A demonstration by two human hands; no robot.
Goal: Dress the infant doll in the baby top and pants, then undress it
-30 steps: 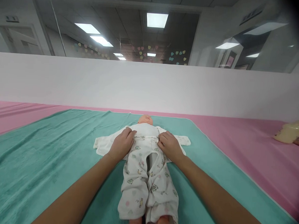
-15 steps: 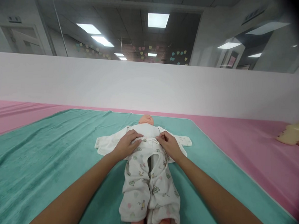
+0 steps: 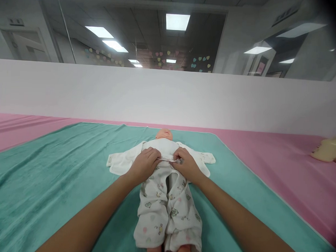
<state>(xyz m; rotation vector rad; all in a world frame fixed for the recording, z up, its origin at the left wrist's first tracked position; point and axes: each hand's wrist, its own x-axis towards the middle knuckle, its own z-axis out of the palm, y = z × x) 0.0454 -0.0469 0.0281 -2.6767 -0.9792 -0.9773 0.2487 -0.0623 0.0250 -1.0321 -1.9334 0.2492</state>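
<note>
A baby doll (image 3: 164, 134) lies on its back, feet towards me, in a white top (image 3: 119, 163) with its sleeves spread out. White printed baby pants (image 3: 154, 213) with an open crotch cover its legs. At the waist, my left hand (image 3: 147, 162) is closed on one side of a thin white cloth edge (image 3: 166, 160). My right hand (image 3: 187, 164) pinches the same edge on the other side. Whether that edge belongs to the top or the pants' waistband, I cannot tell. The fingertips are partly hidden.
Under the doll is a green blanket (image 3: 58, 181) over a pink sheet (image 3: 279, 163). A pale yellow object (image 3: 327, 150) rests at the far right. A white wall (image 3: 158, 96) with a large window above stands behind.
Both hands have moved slightly closer together at the waist, and their fingers have closed on the cloth. The printed waistband between them is now covered by a plain white edge.
</note>
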